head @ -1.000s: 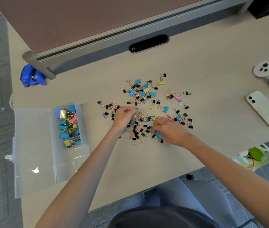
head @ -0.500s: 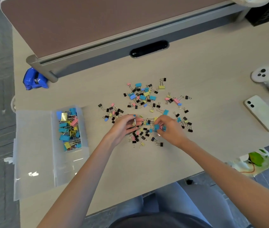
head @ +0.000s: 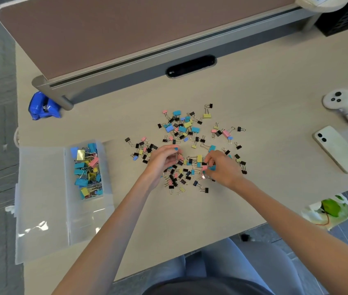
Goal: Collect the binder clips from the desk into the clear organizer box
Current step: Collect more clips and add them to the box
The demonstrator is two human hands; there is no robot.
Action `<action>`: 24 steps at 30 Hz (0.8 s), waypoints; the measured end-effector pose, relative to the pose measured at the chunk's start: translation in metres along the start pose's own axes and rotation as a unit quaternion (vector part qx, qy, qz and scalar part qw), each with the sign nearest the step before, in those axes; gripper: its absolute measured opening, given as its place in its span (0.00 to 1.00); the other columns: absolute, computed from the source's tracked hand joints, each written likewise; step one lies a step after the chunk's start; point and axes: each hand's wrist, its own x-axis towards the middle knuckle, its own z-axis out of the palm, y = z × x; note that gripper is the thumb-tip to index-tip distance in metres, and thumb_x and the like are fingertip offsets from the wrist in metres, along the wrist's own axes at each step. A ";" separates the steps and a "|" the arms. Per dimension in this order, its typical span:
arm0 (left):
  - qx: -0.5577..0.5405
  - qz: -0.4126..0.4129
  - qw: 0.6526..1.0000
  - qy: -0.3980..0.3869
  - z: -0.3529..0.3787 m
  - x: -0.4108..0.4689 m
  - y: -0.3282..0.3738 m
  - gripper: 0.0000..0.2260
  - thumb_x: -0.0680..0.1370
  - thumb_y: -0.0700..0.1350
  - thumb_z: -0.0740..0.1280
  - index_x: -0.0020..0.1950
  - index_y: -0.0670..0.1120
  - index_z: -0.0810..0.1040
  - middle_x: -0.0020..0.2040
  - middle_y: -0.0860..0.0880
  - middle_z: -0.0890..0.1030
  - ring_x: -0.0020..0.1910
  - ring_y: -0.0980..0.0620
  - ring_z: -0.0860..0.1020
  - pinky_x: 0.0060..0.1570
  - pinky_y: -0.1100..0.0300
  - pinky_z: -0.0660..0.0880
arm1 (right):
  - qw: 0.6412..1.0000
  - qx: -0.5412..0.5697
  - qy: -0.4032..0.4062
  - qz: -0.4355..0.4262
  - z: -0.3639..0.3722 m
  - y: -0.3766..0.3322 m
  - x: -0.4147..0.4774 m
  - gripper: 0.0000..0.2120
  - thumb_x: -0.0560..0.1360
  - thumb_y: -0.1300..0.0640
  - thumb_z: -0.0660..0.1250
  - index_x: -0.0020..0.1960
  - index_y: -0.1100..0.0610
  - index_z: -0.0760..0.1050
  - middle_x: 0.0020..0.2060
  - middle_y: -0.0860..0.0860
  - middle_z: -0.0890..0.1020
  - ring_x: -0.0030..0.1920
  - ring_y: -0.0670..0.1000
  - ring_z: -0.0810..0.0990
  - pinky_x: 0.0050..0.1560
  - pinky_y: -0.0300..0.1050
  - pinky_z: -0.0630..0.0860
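Centrally, loose binder clips [head: 182,128] litter the counter [head: 275,103]; more sit in one compartment of the clear organizer box [head: 88,220] at left. Left hand [head: 162,161] and right hand [head: 225,170]: fingers [head: 172,148] each pinching clips from the pile.

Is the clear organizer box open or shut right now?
Open. The organizer box has its lid lying flat to its left, and the binder clips in its far compartment sit uncovered.

Desk [head: 254,92]: clips [head: 186,129], box [head: 88,220], phone [head: 339,149], perhaps controller [head: 342,105]
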 end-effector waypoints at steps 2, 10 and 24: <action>-0.035 -0.002 0.999 -0.013 0.002 -0.002 -0.002 0.10 0.80 0.38 0.60 0.60 0.39 0.76 0.50 0.42 0.82 0.45 0.49 0.82 0.55 0.52 0.78 | 0.992 -0.111 0.019 -0.055 0.005 -0.004 -0.001 0.12 0.72 0.54 0.70 0.53 0.52 0.73 0.48 0.47 0.75 0.49 0.49 0.74 0.37 0.42 0.70; -0.056 -0.032 0.997 -0.039 0.008 -0.005 -0.009 0.11 0.78 0.38 0.53 0.53 0.40 0.74 0.44 0.43 0.78 0.36 0.51 0.73 0.48 0.52 0.75 | 0.975 -0.180 0.058 -0.113 0.017 -0.007 0.009 0.10 0.73 0.63 0.65 0.54 0.57 0.71 0.48 0.52 0.75 0.48 0.53 0.74 0.36 0.43 0.68; 0.121 -0.021 0.992 0.041 0.022 0.009 -0.016 0.13 0.80 0.51 0.56 0.45 0.45 0.75 0.36 0.53 0.68 0.36 0.55 0.69 0.39 0.59 0.67 | 0.996 -0.020 0.029 -0.081 0.019 0.005 0.010 0.02 0.76 0.60 0.66 0.47 0.57 0.73 0.49 0.50 0.71 0.42 0.50 0.75 0.42 0.45 0.76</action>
